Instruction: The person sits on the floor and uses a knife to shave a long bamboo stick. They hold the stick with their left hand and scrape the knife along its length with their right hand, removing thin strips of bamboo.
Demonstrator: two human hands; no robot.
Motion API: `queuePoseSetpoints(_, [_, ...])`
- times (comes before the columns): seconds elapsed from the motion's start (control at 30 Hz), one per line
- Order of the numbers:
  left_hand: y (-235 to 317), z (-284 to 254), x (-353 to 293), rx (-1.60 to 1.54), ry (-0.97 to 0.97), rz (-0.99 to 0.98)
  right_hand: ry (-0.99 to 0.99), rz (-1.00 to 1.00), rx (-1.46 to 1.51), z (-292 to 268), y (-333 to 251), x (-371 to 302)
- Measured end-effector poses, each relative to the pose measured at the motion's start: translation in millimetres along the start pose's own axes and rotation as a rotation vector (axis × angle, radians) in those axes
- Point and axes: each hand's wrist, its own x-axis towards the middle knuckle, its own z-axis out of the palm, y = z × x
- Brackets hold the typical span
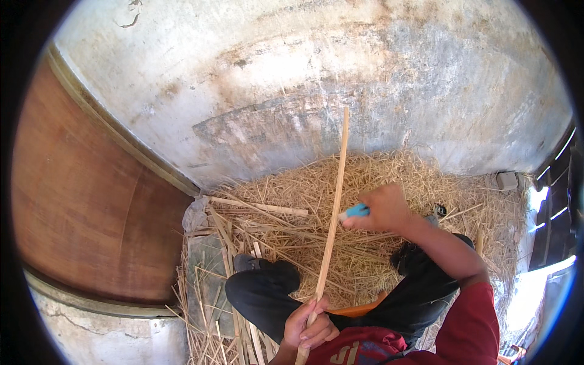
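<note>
A long, pale bamboo strip (335, 214) slants up and away in front of me, its far end before the wall. My left hand (309, 325) is closed around its near part, low in the view by my red shirt. My right hand (383, 208) grips what looks like a blue-handled knife (357, 210), close to the strip's right side around its middle. Most of the handle is hidden in my fist, and the pale tip is too small to make out clearly. Whether it touches the strip I cannot tell.
Straw-like shavings (389, 173) cover the ground between my bent, dark-trousered legs and the stained wall (292, 79). Another bamboo piece (261, 205) lies on them to the left, with several thin strips (246, 328) near my left knee. A brown wooden panel (91, 194) stands at left.
</note>
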Motion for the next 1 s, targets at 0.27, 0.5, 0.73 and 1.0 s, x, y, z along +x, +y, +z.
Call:
queuePoseSetpoints(0.27, [4.2,18.0,-11.2,0.246,0.189,-0.023,0.100,-0.169,0.042,-7.1,-36.5,-6.9])
queuePoseSetpoints(0.5, [-7.5,24.6,-18.5,0.346,0.290,-0.143,0.197,0.280,0.042,-5.3,50.9,25.9])
queuePoseSetpoints(0.73, [-1.0,26.8,-14.2,0.403,0.316,-0.034,0.116,-0.136,0.025,10.8,-19.8,-9.1])
queuePoseSetpoints(1.0, [-10.3,32.4,-24.0,0.423,0.361,-0.034,0.290,0.120,-0.034,8.4,36.5,26.3])
